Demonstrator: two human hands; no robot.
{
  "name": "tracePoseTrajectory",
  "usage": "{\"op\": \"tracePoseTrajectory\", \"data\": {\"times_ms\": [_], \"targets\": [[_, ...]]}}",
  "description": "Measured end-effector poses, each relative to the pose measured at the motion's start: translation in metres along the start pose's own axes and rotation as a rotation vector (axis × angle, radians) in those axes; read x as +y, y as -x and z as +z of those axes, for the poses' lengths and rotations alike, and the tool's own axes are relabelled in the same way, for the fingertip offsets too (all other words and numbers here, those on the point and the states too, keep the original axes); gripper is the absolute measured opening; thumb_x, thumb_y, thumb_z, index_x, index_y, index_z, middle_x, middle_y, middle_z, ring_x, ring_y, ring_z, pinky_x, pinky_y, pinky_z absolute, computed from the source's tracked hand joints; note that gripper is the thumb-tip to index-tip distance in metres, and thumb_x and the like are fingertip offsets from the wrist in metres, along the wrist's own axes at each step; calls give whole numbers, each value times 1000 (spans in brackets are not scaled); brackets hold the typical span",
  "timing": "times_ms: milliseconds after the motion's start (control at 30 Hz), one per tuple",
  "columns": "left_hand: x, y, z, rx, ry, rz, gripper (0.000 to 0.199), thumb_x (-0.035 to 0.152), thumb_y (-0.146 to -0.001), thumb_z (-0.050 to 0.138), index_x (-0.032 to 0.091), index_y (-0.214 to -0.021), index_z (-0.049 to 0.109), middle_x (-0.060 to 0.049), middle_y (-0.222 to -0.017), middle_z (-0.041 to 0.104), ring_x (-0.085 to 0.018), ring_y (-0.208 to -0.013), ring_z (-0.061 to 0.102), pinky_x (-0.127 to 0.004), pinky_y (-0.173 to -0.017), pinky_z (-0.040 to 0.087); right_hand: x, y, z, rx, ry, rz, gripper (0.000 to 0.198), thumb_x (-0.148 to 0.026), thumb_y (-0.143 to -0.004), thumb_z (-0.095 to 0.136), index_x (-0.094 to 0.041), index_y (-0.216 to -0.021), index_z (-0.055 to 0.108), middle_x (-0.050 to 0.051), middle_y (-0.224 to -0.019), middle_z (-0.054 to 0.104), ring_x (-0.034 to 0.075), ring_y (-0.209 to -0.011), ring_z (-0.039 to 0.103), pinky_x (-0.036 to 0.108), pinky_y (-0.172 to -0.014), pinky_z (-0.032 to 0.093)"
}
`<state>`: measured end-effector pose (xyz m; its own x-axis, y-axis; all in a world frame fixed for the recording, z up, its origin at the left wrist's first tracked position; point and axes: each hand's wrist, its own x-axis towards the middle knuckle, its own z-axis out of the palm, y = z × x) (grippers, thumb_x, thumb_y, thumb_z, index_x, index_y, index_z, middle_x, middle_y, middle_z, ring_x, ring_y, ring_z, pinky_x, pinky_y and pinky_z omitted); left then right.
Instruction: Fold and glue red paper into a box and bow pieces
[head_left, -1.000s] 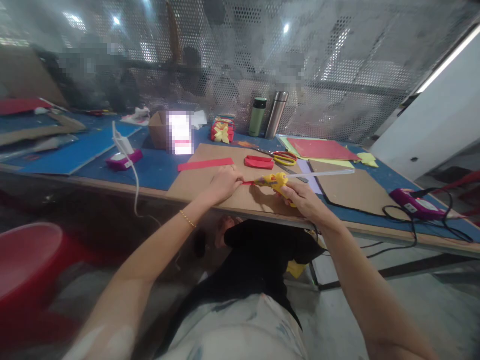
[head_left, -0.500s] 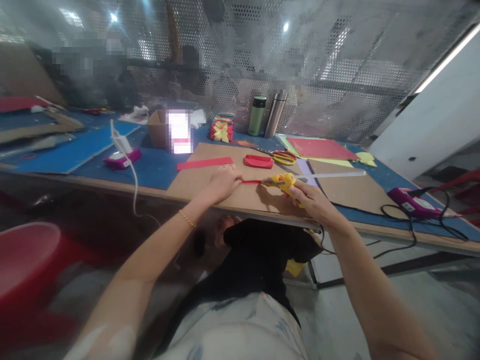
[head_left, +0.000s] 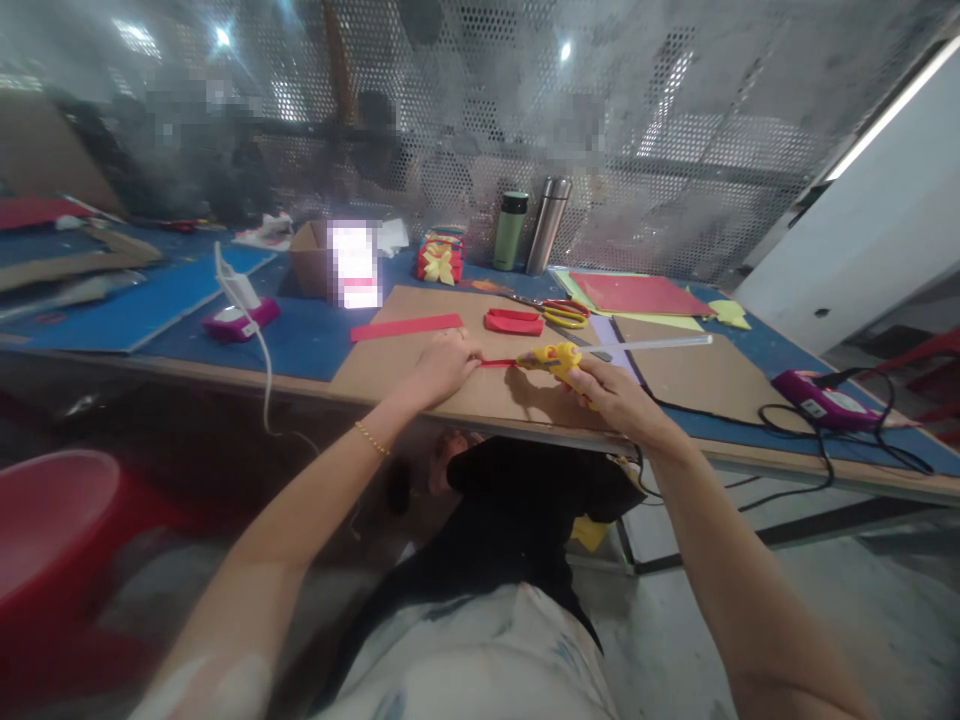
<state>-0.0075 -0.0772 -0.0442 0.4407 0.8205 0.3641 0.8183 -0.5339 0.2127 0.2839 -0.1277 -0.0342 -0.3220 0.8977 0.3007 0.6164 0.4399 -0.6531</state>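
A yellow hot glue gun (head_left: pixel 553 360) is gripped in my right hand (head_left: pixel 613 392), its nozzle pointing left and a long clear glue stick (head_left: pixel 660 343) jutting out of its back. The nozzle tip is at the right end of a thin red strip (head_left: pixel 498 363). My left hand (head_left: pixel 448 364) pinches the strip's other end down on the brown cardboard sheet (head_left: pixel 405 365). Behind the left hand lies a wider flat red strip (head_left: pixel 407 327). A folded red paper piece (head_left: pixel 514 321) rests a little beyond the glue gun.
Scissors with red and yellow handles (head_left: pixel 564 313) lie near coloured paper sheets (head_left: pixel 637 294). Two flasks, one green (head_left: pixel 510 232) and one steel (head_left: pixel 550 228), stand at the back. Purple power strips (head_left: pixel 826 398) with cables sit on the table. A red stool (head_left: pixel 60 520) is at left.
The glue gun has shifted slightly left along the thin red strip. My left hand keeps its pinch in about the same place.
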Motion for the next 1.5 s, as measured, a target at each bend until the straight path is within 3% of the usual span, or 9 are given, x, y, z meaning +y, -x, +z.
{"op": "tracePoseTrajectory", "data": {"times_ms": [167,367,500,800,967,1167,1300,1400,1500], "targets": [[1,1,1,15,9,7,23,20,-103,59,18,-98,81,-12,-104,69,-26,-102,63,-42,-95,50,-5,-7,8,-37,15,0,56,-70,-103,46,-23,-87,71,7,-80,73,21,-67,62,36,-68,47],[3,1,-3,-23,12,-8,23,20,-104,59,17,-103,82,-12,-103,69,-26,-102,62,-42,-97,49,-6,-2,0,-32,9,7,55,-68,-101,48,-22,-82,69,7,-79,71,20,-64,59,34,-64,46],[4,0,-4,-22,14,-15,28,21,-104,58,20,-116,83,-11,-106,67,-27,-104,60,-42,-99,48,-2,3,-6,-4,-12,23,54,-69,-100,50,-22,-82,69,6,-80,72,18,-61,58,33,-62,47],[2,-2,-1,-106,-87,135,55,13,-105,43,37,-146,72,-11,-109,59,-26,-99,53,-38,-96,44,-6,18,-18,86,-78,41,61,-78,-96,51,-23,-81,71,6,-72,69,19,-62,59,31,-60,47],[1,-3,-2,-119,-81,147,55,13,-106,41,35,-140,76,-12,-110,58,-27,-101,52,-41,-99,42,-2,24,-28,111,-92,73,64,-80,-96,52,-21,-85,75,6,-73,71,19,-65,62,31,-64,50],[13,-2,-14,-170,-112,174,52,17,-108,39,32,-142,76,-15,-114,59,-30,-109,54,-45,-102,39,2,21,-21,120,-128,75,64,-80,-96,53,-21,-80,72,5,-67,67,18,-62,60,31,-62,49],[24,-8,-18,-171,-113,213,42,19,-106,46,24,-126,82,-15,-120,61,-30,-111,55,-46,-102,41,5,21,-21,131,-132,85,61,-75,-98,52,-21,-82,73,5,-68,66,18,-63,61,31,-63,49],[31,-17,-12,-195,-135,223,38,11,-100,45,18,-110,82,-14,-112,65,-28,-106,57,-43,-98,44,9,23,-23,142,-120,88,61,-74,-99,51,-20,-85,75,4,-67,66,19,-64,60,31,-63,47],[39,-26,-5,-195,-141,215,38,10,-100,43,15,-111,79,-15,-109,68,-28,-101,60,-41,-93,47,11,26,-26,148,-136,94,62,-76,-97,51,-20,-86,75,4,-65,65,18,-63,59,31,-62,45]]}}
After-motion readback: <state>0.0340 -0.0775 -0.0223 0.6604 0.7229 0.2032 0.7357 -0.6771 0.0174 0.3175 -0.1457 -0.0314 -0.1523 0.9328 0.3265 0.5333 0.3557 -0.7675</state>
